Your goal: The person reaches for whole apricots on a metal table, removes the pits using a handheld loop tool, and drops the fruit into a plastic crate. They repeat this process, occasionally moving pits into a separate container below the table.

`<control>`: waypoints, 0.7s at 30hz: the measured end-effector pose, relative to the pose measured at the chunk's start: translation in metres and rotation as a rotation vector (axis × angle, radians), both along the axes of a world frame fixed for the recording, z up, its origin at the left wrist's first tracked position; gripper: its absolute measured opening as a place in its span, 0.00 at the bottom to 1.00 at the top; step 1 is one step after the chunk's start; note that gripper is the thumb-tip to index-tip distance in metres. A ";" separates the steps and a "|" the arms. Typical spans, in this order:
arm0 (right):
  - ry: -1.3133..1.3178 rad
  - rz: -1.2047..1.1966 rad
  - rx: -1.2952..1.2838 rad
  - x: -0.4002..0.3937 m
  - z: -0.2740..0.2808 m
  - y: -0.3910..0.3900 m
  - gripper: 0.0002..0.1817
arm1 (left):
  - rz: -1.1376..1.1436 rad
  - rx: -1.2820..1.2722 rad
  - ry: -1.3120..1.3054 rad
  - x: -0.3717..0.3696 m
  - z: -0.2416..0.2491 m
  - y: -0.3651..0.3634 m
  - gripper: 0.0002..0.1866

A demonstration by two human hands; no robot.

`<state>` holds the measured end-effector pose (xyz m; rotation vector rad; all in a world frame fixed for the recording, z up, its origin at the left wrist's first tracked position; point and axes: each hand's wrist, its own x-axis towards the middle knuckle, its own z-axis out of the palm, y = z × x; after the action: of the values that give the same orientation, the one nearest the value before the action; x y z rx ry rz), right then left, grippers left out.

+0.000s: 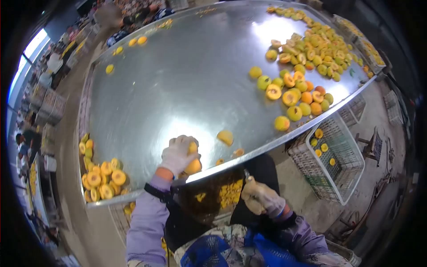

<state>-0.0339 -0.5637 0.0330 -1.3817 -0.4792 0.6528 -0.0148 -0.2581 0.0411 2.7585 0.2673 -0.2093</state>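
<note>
My left hand, in a pale glove, is curled over yellow peach halves at the near edge of the metal table. Its fingers wrap partly round the fruit, and the palm side is hidden. Below the table edge, over my lap, my gloved right hand is closed round a small tool; only its slim metal tip shows. To the right of my left hand lies a peach piece by itself, with smaller bits near the rim.
Cut peaches cluster in the near left corner. A large heap of peaches covers the far right. A plastic crate with several pieces stands on the floor at right. Fruit pieces lie below the table edge. Another person is at the far left.
</note>
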 end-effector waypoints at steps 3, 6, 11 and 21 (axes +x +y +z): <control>0.631 0.029 -0.136 0.000 0.020 0.001 0.13 | 0.007 0.057 0.083 -0.010 0.002 0.018 0.26; 0.739 -0.014 -0.142 -0.005 0.024 0.004 0.13 | 0.291 -0.499 -0.159 -0.033 0.006 0.029 0.24; 0.744 0.097 -0.186 -0.018 0.056 0.013 0.13 | 0.510 -1.522 -0.413 -0.079 0.033 -0.010 0.24; 0.254 0.356 -0.293 -0.050 0.101 0.054 0.12 | 0.538 -1.741 -0.498 -0.125 0.068 -0.087 0.29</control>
<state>-0.0839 -0.5099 0.1345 -1.4724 -0.4400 1.2123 -0.1399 -0.3447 0.1090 0.9027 0.3905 0.2847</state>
